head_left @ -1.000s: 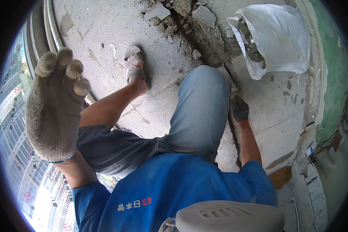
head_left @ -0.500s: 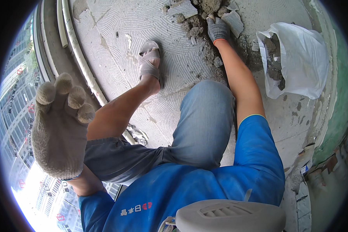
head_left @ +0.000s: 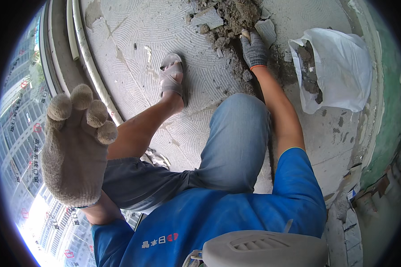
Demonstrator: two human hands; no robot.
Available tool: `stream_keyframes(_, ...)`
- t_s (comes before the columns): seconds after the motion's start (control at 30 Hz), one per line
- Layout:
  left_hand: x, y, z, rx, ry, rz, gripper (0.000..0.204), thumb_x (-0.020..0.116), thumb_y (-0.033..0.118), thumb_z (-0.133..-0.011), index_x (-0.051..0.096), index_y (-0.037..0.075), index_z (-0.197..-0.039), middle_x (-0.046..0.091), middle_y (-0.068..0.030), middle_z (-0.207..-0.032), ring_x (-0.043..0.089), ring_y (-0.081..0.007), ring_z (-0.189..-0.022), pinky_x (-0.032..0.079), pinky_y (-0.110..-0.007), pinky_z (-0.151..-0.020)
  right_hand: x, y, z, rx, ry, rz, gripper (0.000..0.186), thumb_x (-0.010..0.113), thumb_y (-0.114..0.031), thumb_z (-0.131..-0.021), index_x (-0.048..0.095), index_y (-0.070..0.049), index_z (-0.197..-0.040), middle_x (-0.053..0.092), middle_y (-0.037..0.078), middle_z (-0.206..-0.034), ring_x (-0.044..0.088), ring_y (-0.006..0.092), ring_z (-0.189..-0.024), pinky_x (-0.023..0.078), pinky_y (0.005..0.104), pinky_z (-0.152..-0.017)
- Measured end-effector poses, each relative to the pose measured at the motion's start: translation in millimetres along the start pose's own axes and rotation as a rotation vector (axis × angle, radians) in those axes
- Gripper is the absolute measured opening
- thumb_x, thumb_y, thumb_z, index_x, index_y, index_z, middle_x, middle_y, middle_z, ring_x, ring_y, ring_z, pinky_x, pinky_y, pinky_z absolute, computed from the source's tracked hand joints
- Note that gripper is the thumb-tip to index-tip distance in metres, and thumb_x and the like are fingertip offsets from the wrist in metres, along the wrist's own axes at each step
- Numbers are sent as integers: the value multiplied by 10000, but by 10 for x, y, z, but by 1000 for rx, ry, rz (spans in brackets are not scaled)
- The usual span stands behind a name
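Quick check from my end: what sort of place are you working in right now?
Probably a high-rise balcony under renovation. The bare grey floor with combed mortar ridges is stripped of tiles, broken rubble lies by the gloved right hand, a white plastic bag of debris sits nearby, and tower blocks show far below.

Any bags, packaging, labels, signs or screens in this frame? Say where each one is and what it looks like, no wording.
White plastic bag: on the floor at upper right, beside the right hand; crumpled, open, grey rubble inside.
Shirt print: on the blue shirt, bottom centre; small white and red marks.
Red signs: on building fronts far below, left edge; small red squares.
No screens.
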State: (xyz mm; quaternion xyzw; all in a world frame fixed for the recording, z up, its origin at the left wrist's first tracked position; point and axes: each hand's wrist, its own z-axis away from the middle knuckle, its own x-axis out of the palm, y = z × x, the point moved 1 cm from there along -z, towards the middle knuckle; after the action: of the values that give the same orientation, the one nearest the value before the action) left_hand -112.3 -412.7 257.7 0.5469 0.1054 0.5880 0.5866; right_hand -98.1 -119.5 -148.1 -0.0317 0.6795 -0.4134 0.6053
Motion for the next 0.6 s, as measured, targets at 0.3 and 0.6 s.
stream_keyframes(0.3, 354, -2, -6, -24, -40, -13, 255, 526, 142, -890, 513, 29, -1118, 452, -111, -1139, 482, -231, -1037, 450, -345, -826, -444, 68, 430, -116, -117, -131, 376, 560, -447, -839, 613, -86, -929, 631, 182, -818, 603, 368, -758, 480, 424, -662)
stream_keyframes(0.6, 460, -56, -84, -69, -130, -40, 302, 589, 114, -851, 492, 18, -1121, 436, -121, -1154, 466, -243, -1085, 442, -334, -869, -1034, 770, 1570, 154, -214, -345, 320, 601, -365, -833, 623, -60, -925, 640, 140, -743, 629, 283, -651, 483, 382, -611)
